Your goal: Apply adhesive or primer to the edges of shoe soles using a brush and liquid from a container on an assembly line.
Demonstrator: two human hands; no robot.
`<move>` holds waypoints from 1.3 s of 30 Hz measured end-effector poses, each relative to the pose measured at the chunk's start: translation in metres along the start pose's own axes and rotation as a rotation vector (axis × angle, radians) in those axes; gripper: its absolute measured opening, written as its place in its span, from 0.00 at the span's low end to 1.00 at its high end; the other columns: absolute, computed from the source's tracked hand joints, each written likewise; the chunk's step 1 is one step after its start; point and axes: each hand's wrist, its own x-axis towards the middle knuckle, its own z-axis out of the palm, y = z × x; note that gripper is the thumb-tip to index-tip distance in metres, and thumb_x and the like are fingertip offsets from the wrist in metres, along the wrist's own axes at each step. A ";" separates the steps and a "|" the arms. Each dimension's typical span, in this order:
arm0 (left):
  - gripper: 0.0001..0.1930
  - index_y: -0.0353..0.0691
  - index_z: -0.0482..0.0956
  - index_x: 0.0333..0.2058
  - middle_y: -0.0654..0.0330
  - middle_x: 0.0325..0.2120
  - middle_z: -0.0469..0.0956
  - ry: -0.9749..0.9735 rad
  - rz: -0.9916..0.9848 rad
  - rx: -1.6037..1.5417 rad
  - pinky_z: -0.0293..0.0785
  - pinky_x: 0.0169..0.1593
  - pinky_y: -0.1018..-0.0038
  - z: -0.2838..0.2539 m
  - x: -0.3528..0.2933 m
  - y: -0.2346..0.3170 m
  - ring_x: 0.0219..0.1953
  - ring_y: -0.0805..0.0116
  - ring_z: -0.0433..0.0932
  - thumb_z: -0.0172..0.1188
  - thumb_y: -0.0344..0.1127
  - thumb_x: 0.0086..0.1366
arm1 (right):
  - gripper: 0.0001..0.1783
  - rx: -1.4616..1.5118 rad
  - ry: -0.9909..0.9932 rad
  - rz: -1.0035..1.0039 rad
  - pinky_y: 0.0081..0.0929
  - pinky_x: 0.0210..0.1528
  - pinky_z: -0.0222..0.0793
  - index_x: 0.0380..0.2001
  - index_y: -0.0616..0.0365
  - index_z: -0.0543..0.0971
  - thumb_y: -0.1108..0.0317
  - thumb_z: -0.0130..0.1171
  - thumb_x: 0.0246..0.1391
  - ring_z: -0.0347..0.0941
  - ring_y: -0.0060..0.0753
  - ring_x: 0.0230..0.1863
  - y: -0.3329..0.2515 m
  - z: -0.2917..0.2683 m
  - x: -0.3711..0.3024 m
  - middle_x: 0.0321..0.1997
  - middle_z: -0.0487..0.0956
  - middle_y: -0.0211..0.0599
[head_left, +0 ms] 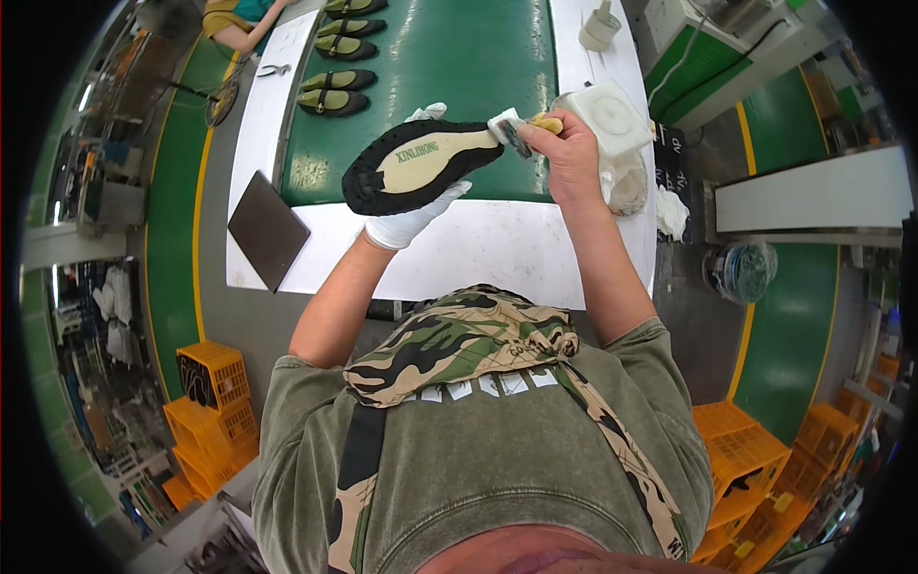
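My left hand point(413, 218), in a white glove, is closed round a black shoe upper point(361, 177) held bottom up, its pale insole point(421, 161) facing me. The glove's fingertips show past the shoe's far edge. In my bare right hand point(572, 158) is a small brush-like tool point(545, 124) with a yellowish handle, pinched between thumb and fingers. Its whitish and grey end is at the narrow heel end of the shoe; whether it touches there I cannot tell. Both hands are above the near end of the green belt.
Several dark flat shoes point(337, 102) stand along the belt's left side. Pliers point(274, 70) and a dark square plate point(268, 231) lie on the white table at left. White containers point(612, 120) stand at right. Another person's arm point(251, 36) shows at the far left.
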 end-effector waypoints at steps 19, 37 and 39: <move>0.28 0.40 0.78 0.45 0.59 0.40 0.82 0.401 -0.321 0.227 0.78 0.44 0.71 -0.001 -0.026 0.060 0.42 0.68 0.81 0.79 0.33 0.43 | 0.11 0.198 -0.461 0.211 0.21 0.41 0.73 0.32 0.60 0.76 0.81 0.68 0.48 0.76 0.22 0.35 -0.043 0.111 -0.011 0.34 0.81 0.36; 0.36 0.31 0.73 0.54 0.53 0.45 0.80 0.343 -0.740 -0.797 0.73 0.57 0.65 -0.093 -0.160 0.065 0.48 0.60 0.79 0.75 0.36 0.45 | 0.11 0.013 -0.994 0.033 0.15 0.40 0.69 0.31 0.59 0.73 0.81 0.66 0.50 0.71 0.17 0.37 0.036 0.237 -0.022 0.40 0.77 0.34; 0.34 0.29 0.72 0.53 0.50 0.45 0.80 0.408 -0.740 -0.927 0.75 0.56 0.63 -0.104 -0.178 0.067 0.47 0.58 0.80 0.72 0.36 0.47 | 0.11 0.020 -1.082 0.087 0.15 0.40 0.69 0.31 0.59 0.73 0.81 0.66 0.50 0.71 0.18 0.37 0.047 0.250 -0.034 0.40 0.77 0.34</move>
